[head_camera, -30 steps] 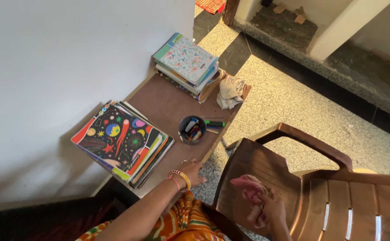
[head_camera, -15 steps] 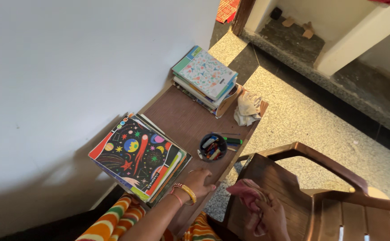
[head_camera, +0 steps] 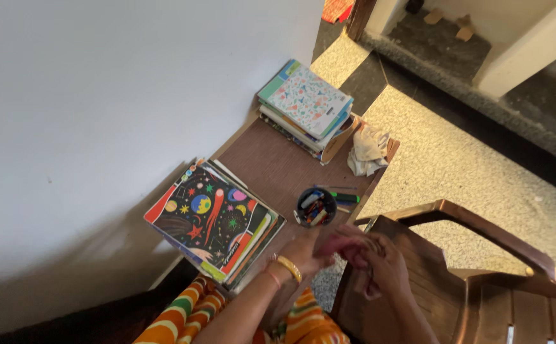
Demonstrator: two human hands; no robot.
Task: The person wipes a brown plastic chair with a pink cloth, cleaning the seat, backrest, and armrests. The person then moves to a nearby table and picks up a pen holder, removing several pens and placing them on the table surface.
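— What is going on in front of the dark round cup of pens?

— Both hands meet just in front of it, at the brown wooden counter's edge. The right hand is clenched around a crumpled pink cloth, held over the back of the brown plastic chair. The left hand (the one with the gold bangle) touches the cloth's near end; whether it grips is too blurred to tell.

— So which step?

— I judge the cloth is being gathered or passed between the hands. Any move onward calls for care, since the cup stands right at the counter's rim, with a green marker lying just beside it.

— What else surrounds the cup?

— Left of it, a stack of books with a black space-patterned cover; beyond it, a pile of notebooks with a pale speckled cover and a crumpled white rag.

— And against half a second ago?

— Then the left hand rested on the counter edge apart from the right; now it has joined the cloth.
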